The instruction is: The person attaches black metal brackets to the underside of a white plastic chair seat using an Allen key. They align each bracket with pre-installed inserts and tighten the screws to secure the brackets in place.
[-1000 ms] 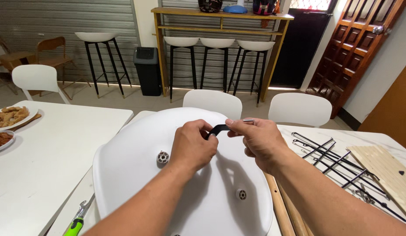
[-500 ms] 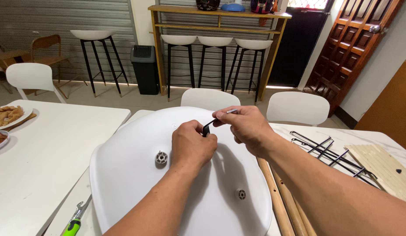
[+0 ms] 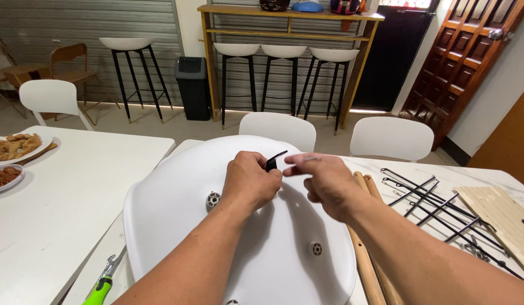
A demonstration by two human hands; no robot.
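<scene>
Across the white tabletop [image 3: 59, 214], upside down, a large white moulded plastic chair seat [image 3: 177, 209], round threaded mounting bosses [image 3: 213, 199] showing bare on its underside (three countable, a fourth perhaps at the lower edge). Beside it to the right, pale round wooden legs [image 3: 366, 265] lying loose, then a fan of thin black metal brace rods [image 3: 426, 197] and a light slatted wooden board [image 3: 499, 217], all unattached. Judged from that: early in the assembly, seat turned over and parts laid out, nothing yet fixed to any boss, legs and rods all left to mount. Lower left, near the seat's rim, a small wrench with a bright green handle [image 3: 102, 285], untouched. Above the seat's middle, left hand [image 3: 250, 182] curled shut, pinching the lower end of a short flat black strip [image 3: 275, 160] that pokes up from the fist. Right hand [image 3: 324, 181] just beside it, fingers loosely bent, thumb and forefinger tips extended toward the strip's upper end; contact there too fine to tell, no firm hold evident. Far left, plates of browned food [image 3: 13, 147], well apart from the work.
</scene>
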